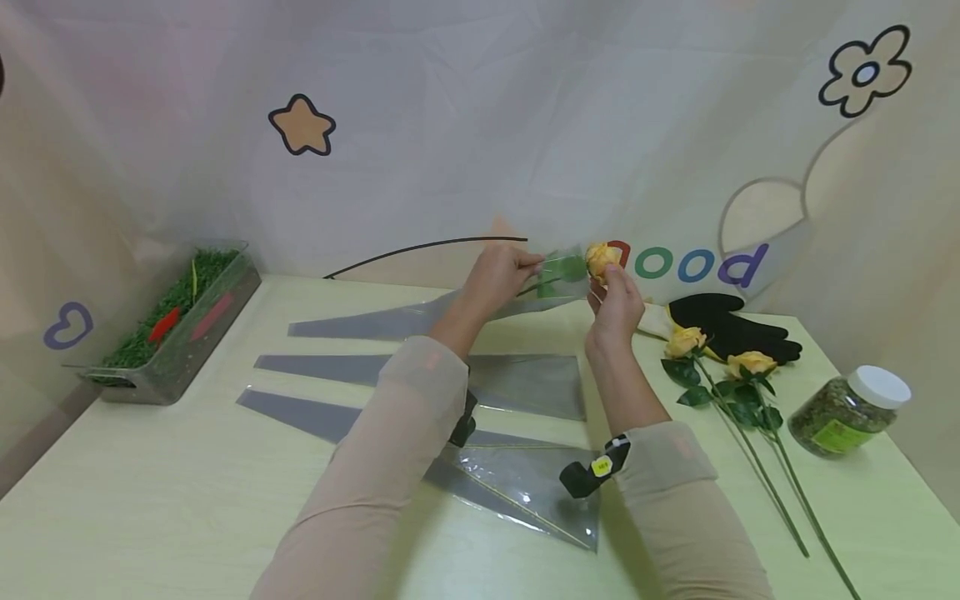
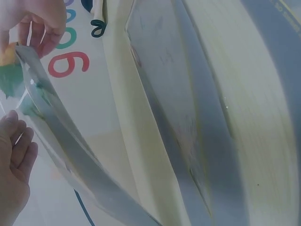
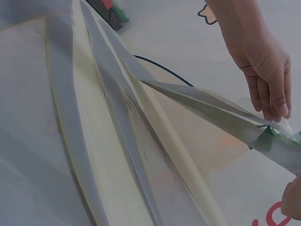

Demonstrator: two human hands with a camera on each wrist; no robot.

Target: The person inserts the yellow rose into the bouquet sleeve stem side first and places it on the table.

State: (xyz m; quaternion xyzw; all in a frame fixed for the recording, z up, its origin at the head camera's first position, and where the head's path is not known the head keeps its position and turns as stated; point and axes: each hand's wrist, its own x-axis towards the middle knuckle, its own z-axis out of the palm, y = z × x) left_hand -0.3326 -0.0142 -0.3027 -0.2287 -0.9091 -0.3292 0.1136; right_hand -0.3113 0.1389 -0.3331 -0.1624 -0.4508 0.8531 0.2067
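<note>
Both hands were raised over the far edge of the table [image 1: 150, 500]. The left hand [image 1: 492, 277] pinched the edge of a clear sleeve [image 1: 557, 292] with grey borders, while the right hand [image 1: 617, 308] gripped a yellow rose [image 1: 600, 257] by its head at the sleeve's wide end. Green leaf showed through the film. Two more sleeves [image 1: 532, 379] lay flat mid-table; print along one border, seen from the left wrist, was too blurred to read.

On the backdrop [image 1: 450, 167], "ood" stood in green, blue and purple, after a red letter partly covered by the rose. Near the table's right edge, a white-lidded jar [image 1: 836, 421] carried a yellow-green label [image 1: 842, 436] with illegible print. Two loose roses [image 1: 752, 363] lay beside it, their heads by a black glove [image 1: 746, 332] near the far right corner. At the far left corner stood a grass-filled box [image 1: 206, 337].
</note>
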